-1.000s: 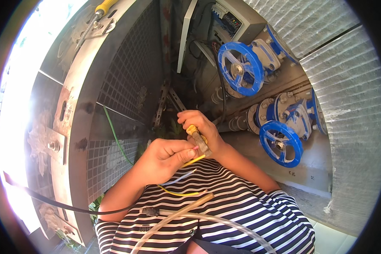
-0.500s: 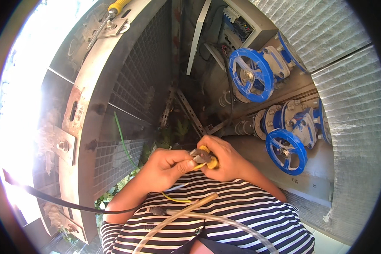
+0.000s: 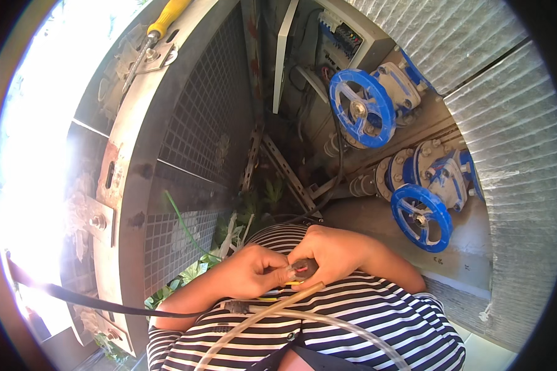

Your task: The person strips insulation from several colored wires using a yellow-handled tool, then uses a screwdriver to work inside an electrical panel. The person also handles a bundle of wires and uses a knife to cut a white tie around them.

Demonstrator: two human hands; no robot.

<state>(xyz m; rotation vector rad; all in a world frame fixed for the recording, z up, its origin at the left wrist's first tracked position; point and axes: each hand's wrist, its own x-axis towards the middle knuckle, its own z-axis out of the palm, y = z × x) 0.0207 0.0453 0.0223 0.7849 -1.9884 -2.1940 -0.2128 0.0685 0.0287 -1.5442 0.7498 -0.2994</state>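
In front of my striped shirt both hands meet at the fingertips. My right hand (image 3: 337, 253) is closed around pliers (image 3: 306, 267), whose dark jaws show between the fingers; the handles are hidden in the palm. My left hand (image 3: 254, 272) pinches at the jaws with thumb and forefinger, on a thin wire that is mostly hidden; a small reddish bit shows there. A yellow wire (image 3: 267, 300) sticks out below the left hand. The black cable (image 3: 124, 304) runs in from the left to my left forearm. A clear hose (image 3: 334, 321) crosses my shirt below the hands.
Two valves with blue handwheels (image 3: 362, 108) (image 3: 422, 217) stand on pipes at the right. An opened electrical box (image 3: 353, 40) is beyond them. On the metal frame at the left lies a yellow-handled screwdriver (image 3: 161, 25). A green wire (image 3: 182, 219) hangs by the mesh panel (image 3: 198, 117).
Both hands have moved down closer to my shirt, and the right hand has turned. The yellow handles of the pliers, seen before, are now hidden.
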